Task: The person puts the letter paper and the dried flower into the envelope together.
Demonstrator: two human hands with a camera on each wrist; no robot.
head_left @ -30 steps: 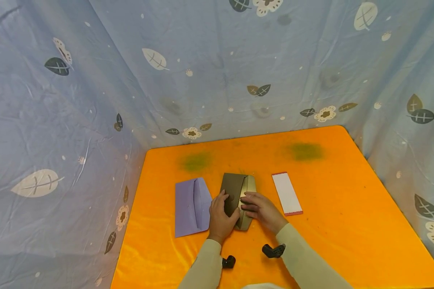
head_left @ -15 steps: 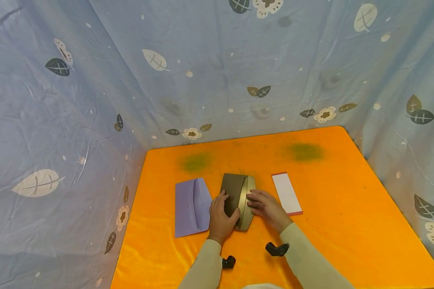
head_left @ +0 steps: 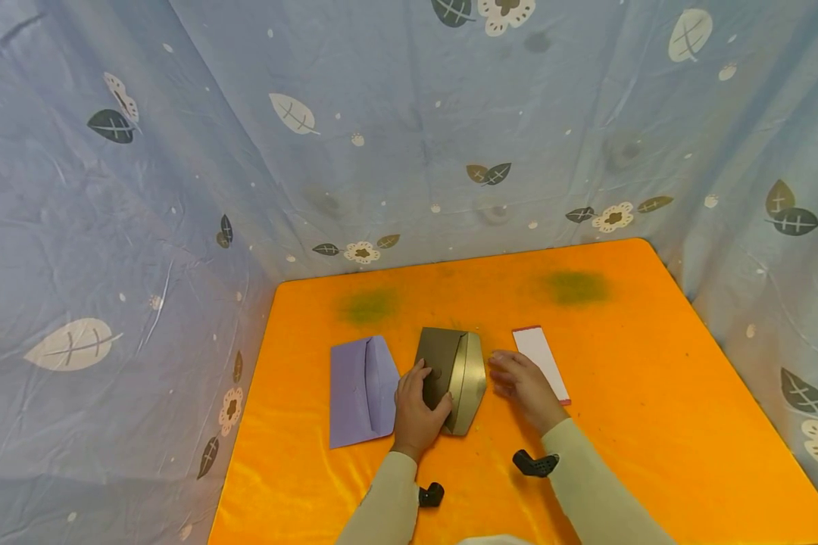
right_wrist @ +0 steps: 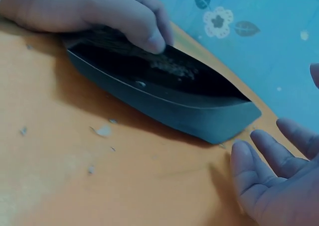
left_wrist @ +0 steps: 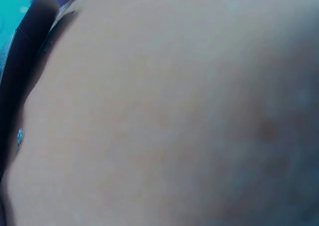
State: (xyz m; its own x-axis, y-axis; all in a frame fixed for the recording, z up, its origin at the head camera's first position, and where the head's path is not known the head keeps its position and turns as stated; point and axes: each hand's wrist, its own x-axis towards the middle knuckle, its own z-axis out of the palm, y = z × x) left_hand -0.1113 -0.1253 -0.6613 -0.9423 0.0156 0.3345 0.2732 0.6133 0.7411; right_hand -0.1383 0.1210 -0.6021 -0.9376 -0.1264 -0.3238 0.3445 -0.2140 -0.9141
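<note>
A dark gold envelope (head_left: 443,356) lies in the middle of the table in the head view, its shiny flap (head_left: 473,378) folded out to the right. On the envelope's body rests my left hand (head_left: 417,415), thumb and fingers spread and pressing it. My right hand (head_left: 528,386) is apart from the flap, with relaxed fingers and nothing in them. In the right wrist view the envelope (right_wrist: 199,121) shows a dark gaping mouth, with the left thumb (right_wrist: 154,42) at its edge. Blurred skin fills most of the left wrist view.
A lilac envelope (head_left: 350,393) lies left of the gold one, flap out to the right. Partly behind my right hand lies a white strip (head_left: 538,352) with red ends. Patterned blue curtains (head_left: 409,151) enclose the orange table (head_left: 641,363) at the back and sides.
My right hand has moved off the gold envelope's flap and to the right, over the white strip's near side. The flap now shows more fully. My left hand stays in place.
</note>
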